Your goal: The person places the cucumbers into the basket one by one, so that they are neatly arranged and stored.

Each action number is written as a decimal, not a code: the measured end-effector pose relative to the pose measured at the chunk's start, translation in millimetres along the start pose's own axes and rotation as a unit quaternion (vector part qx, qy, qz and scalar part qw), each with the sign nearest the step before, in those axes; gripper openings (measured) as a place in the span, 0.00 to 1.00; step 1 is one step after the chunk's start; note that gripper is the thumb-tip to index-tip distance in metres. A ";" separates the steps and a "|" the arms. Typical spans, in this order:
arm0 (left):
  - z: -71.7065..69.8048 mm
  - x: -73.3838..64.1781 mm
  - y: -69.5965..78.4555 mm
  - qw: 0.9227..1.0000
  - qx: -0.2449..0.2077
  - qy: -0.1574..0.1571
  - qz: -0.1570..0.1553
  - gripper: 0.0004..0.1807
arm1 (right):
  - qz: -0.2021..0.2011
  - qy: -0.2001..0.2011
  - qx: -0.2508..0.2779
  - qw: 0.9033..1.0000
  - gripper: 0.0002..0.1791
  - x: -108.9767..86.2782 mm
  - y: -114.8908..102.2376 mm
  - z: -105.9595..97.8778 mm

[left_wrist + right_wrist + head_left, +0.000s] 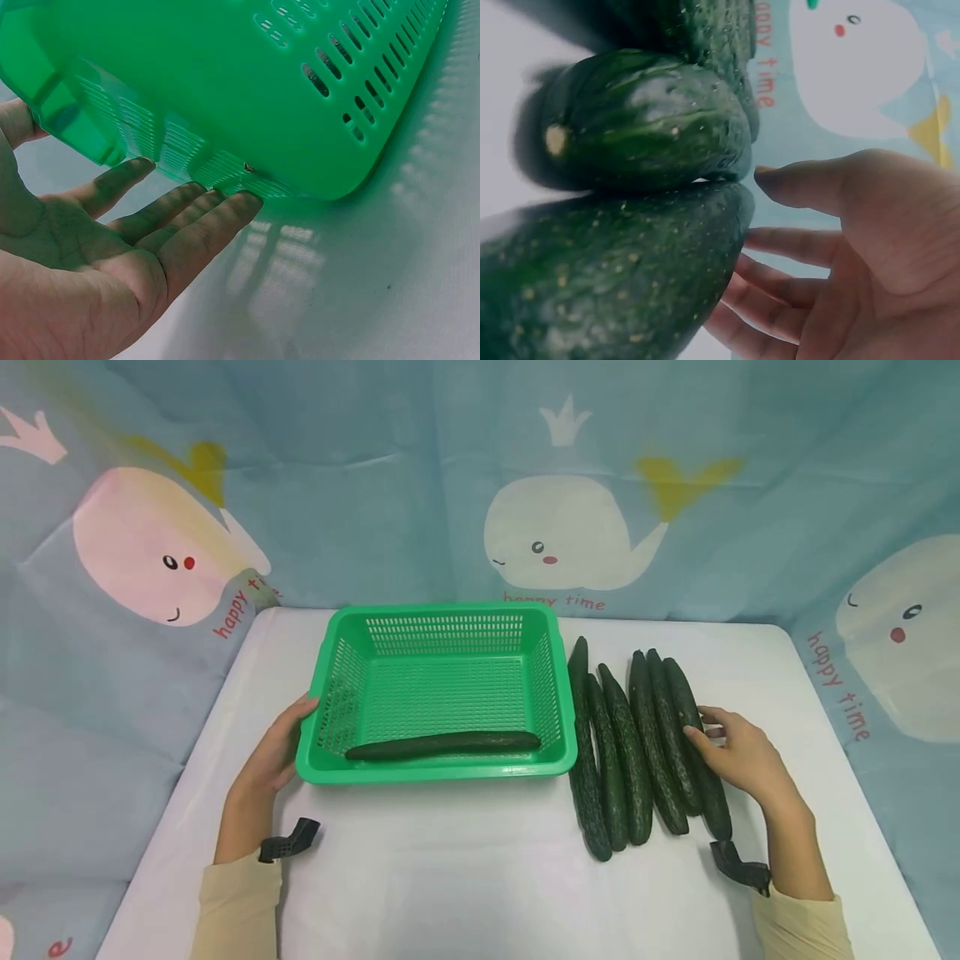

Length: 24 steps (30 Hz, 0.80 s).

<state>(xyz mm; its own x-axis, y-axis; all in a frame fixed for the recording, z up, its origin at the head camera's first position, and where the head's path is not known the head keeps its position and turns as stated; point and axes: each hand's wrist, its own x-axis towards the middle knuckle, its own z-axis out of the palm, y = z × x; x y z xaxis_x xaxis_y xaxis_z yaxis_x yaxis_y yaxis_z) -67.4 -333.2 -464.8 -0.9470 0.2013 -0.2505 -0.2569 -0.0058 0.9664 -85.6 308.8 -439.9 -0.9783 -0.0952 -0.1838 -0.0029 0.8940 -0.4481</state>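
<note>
In the head view, my left hand (276, 750) is at the left side of a green plastic basket (435, 772). The left wrist view shows its fingers (214, 225) fairly straight, tips against the slotted wall, thumb up by the rim. One dark green cucumber (442, 745) lies lengthwise inside the basket along the front wall. My right hand (742, 756) is beside the rightmost cucumber (708, 777) of a row, thumb reaching over it and fingers along its right side. From the right wrist, thumb and fingers (780, 281) appear spread around that cucumber without closing on it.
Several more cucumbers (615, 760) lie side by side on the white table (480, 860), between the basket and my right hand. A blue cloth (375, 527) printed with whales hangs behind and beside the table. A black wrist mount (291, 841) sticks out near each sleeve.
</note>
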 end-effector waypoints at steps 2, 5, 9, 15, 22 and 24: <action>2.1 3.1 -1.2 1.000 -0.003 -0.005 0.004 0.38 | 0.006 -0.001 -0.001 1.000 0.37 -1.7 4.7 0.5; 2.9 4.9 -2.5 1.000 -0.008 -0.003 0.007 0.39 | 0.010 -0.003 0.000 1.000 0.37 -1.0 8.5 3.3; 1.1 3.3 -3.0 1.000 -0.011 -0.003 0.008 0.39 | 0.010 0.000 0.006 1.000 0.36 3.4 9.7 7.5; -0.8 0.6 -0.3 1.000 -0.009 0.004 0.001 0.40 | 0.017 0.008 0.011 1.000 0.37 10.6 6.5 9.2; 2.7 2.1 0.7 1.000 -0.011 0.010 -0.004 0.40 | 0.024 -0.033 -0.001 0.999 0.36 15.3 4.2 -1.8; 4.2 3.1 0.6 1.000 -0.013 0.010 -0.004 0.40 | 0.029 -0.045 -0.002 0.999 0.36 13.2 5.9 -5.8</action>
<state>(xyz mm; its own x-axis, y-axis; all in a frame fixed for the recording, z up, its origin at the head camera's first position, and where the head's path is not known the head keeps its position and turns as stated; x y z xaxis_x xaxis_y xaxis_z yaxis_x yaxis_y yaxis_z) -69.6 -328.4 -464.8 -0.9482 0.1827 -0.2600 -0.2698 -0.0305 0.9624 -99.8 315.3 -439.9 -0.9542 -0.0830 -0.2875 0.0516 0.9006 -0.4315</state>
